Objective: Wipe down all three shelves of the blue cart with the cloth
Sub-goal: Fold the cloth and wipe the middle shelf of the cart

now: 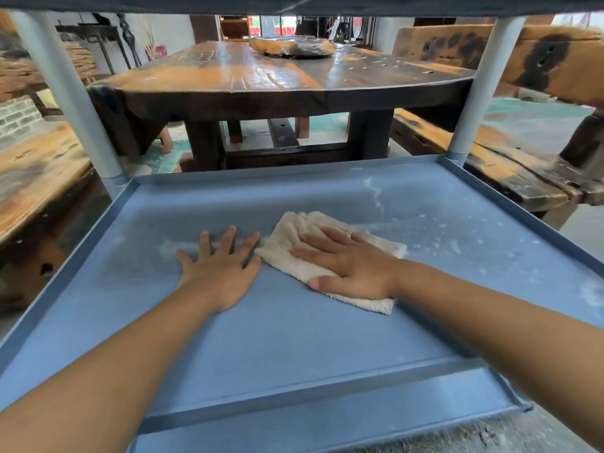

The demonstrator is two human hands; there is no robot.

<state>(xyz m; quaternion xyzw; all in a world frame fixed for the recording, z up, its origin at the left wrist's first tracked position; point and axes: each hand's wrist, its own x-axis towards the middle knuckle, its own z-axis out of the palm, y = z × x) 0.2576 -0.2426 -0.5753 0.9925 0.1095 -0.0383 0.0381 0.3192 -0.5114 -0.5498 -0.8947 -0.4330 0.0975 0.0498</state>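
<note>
While one wooden bench (39, 178) is being glimpsed past the left post (65, 93), the blue shelf (294, 348) is being pressed by the left hand (217, 276), flat and gripping nothing. One cloth (284, 253) is being held down on it, just beside, by the right hand (356, 273), fingers straight. Two posts are being counted, the right post (480, 93) rising before a second bench (510, 171).

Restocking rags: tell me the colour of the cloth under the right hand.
Off-white cloth, clearest in the head view.
</note>
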